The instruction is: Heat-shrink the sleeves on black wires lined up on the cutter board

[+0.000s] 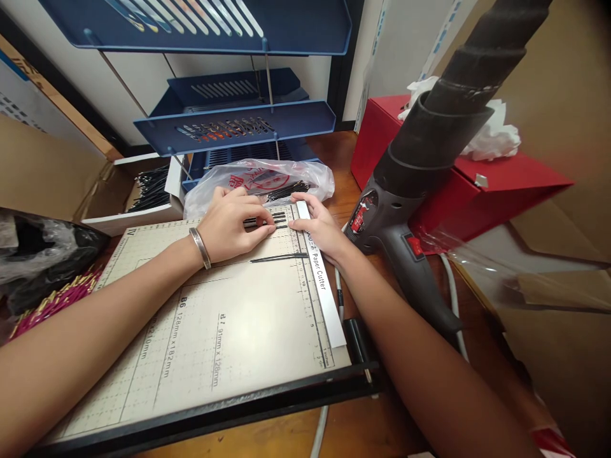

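A paper cutter (267, 331) with a cream gridded board and a white guard strip (321, 280) along its right side lies before me. Near its top, several short black wires (279, 216) lie crosswise, their right ends close to the strip. My left hand (236, 219), with a metal bangle on the wrist, is closed at the wires, thumb and fingertips pinching around them. My right hand (319, 226) lies across the upper strip, thumb and index finger apart, fingertips by the wire ends. Lower down, a longer thin black wire (279, 257) lies on the board, reaching the strip.
Behind the cutter are a plastic bag (205, 194) holding black wires and a blue tiered rack (238, 130). At left stand an open box (165, 210) of black wires and magenta wires (57, 302). A heat gun (405, 248) and red box (506, 191) stand right.
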Demonstrator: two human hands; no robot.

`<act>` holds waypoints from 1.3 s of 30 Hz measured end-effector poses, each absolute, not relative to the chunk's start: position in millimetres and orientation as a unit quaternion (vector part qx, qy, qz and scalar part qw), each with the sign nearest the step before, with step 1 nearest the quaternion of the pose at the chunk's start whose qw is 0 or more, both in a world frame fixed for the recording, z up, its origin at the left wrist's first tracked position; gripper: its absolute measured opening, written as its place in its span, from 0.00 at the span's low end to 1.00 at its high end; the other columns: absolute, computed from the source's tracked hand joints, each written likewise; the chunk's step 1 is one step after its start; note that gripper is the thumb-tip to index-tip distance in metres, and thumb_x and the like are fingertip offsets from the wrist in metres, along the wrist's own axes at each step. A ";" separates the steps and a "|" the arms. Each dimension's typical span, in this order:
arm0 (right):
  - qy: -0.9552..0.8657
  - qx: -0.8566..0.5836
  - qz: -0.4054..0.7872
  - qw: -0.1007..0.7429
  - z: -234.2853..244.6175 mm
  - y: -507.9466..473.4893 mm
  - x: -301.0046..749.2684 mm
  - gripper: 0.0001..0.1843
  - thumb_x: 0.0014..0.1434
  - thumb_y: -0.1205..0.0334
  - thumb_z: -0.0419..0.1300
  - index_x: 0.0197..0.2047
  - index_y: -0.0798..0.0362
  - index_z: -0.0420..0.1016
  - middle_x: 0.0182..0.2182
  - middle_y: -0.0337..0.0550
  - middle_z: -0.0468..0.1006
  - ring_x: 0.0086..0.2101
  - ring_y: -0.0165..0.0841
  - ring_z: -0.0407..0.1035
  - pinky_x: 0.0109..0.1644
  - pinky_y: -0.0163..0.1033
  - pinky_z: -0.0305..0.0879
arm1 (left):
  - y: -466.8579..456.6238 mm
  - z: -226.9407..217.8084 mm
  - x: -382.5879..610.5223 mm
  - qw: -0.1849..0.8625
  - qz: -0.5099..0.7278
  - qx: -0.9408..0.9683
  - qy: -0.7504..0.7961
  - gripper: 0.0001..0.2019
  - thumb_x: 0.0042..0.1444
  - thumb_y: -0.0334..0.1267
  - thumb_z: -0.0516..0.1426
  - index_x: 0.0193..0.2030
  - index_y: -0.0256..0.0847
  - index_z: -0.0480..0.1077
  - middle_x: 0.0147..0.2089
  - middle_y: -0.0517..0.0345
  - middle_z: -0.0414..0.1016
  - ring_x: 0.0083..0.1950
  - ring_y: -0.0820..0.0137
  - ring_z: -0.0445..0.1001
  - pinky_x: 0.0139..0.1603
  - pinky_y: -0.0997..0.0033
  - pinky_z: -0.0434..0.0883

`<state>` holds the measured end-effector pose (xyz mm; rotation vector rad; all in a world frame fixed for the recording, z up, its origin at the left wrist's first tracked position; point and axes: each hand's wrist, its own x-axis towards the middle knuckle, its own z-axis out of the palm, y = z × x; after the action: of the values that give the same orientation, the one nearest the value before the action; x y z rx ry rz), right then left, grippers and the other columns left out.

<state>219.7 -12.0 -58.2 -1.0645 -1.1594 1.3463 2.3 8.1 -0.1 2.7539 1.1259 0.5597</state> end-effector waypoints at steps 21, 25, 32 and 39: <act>-0.500 -0.422 0.559 0.510 -64.1 -8.4 221.7 0.40 0.40 0.56 0.72 0.59 0.45 0.69 0.64 0.48 0.74 0.63 0.50 0.70 0.76 0.60 0.62 | 8.4 -1.7 1.7 0.061 0.176 0.907 0.378 0.16 0.67 0.50 0.58 0.35 0.45 0.82 0.34 0.54 0.80 0.42 0.59 0.69 0.51 0.53 0.54; -0.503 -0.415 0.559 0.511 -64.5 -8.7 222.2 0.40 0.41 0.57 0.73 0.58 0.45 0.69 0.64 0.48 0.74 0.63 0.50 0.70 0.75 0.60 0.63 | 7.8 -1.4 2.1 0.062 0.177 0.906 0.379 0.16 0.67 0.49 0.58 0.36 0.45 0.83 0.35 0.53 0.81 0.41 0.59 0.70 0.52 0.52 0.55; -0.504 -0.419 0.558 0.509 -62.4 -9.8 222.9 0.38 0.42 0.58 0.73 0.58 0.44 0.71 0.67 0.47 0.73 0.66 0.50 0.69 0.74 0.58 0.66 | 8.5 -0.8 2.1 0.059 0.184 0.909 0.370 0.16 0.68 0.49 0.59 0.35 0.46 0.83 0.34 0.54 0.82 0.42 0.59 0.71 0.53 0.51 0.57; -0.493 -0.424 0.566 0.507 -60.6 -11.0 222.0 0.37 0.42 0.60 0.73 0.58 0.44 0.72 0.67 0.46 0.74 0.66 0.51 0.69 0.76 0.60 0.64 | 8.1 -0.2 1.2 0.056 0.177 0.907 0.377 0.15 0.67 0.50 0.59 0.35 0.47 0.83 0.34 0.54 0.82 0.42 0.59 0.70 0.52 0.52 0.56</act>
<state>222.0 -11.0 -60.6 -1.0219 -1.1888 1.3638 1.2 8.1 -0.2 2.7533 1.1444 0.5382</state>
